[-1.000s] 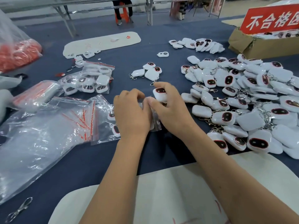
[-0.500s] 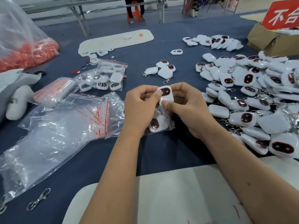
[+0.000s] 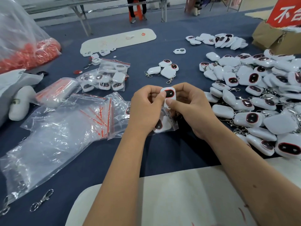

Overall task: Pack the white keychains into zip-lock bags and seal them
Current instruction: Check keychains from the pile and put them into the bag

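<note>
Two sets of fingers pinching one white keychain, left hand and right hand side by side above the blue bench. Just under the hands, a small zip-lock bag with another keychain inside. Off to the right, a big pile of keychains. Off to the left, empty bags and filled bags.
</note>
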`<state>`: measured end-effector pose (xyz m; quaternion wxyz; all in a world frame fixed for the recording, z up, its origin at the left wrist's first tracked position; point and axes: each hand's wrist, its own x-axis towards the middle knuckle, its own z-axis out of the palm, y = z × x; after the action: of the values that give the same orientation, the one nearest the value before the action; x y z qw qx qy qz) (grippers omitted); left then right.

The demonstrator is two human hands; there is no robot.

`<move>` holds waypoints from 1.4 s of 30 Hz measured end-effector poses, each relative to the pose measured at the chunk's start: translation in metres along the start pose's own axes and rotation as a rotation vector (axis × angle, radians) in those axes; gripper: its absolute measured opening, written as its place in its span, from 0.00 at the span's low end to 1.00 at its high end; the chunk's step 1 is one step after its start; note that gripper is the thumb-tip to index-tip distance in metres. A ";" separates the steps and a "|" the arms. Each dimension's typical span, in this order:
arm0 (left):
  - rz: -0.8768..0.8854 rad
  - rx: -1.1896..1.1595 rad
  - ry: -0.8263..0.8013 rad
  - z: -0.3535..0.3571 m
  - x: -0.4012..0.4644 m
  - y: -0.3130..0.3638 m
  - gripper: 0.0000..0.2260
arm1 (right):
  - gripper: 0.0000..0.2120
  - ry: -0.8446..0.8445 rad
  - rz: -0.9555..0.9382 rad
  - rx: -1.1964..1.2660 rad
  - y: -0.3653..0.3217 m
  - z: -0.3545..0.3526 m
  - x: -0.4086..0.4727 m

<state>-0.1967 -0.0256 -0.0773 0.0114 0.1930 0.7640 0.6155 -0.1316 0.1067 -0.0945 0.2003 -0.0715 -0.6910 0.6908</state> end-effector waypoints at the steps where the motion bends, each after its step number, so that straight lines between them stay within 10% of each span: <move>1: 0.006 0.003 0.000 0.000 0.000 0.000 0.02 | 0.06 0.006 0.010 0.022 0.000 0.000 0.000; 42: 0.047 -0.032 0.007 0.002 -0.004 0.004 0.02 | 0.11 0.047 0.022 0.006 -0.004 0.000 -0.001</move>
<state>-0.1919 -0.0244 -0.0752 -0.0025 0.2083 0.7494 0.6285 -0.1296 0.1065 -0.0909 0.2092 -0.0948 -0.6834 0.6930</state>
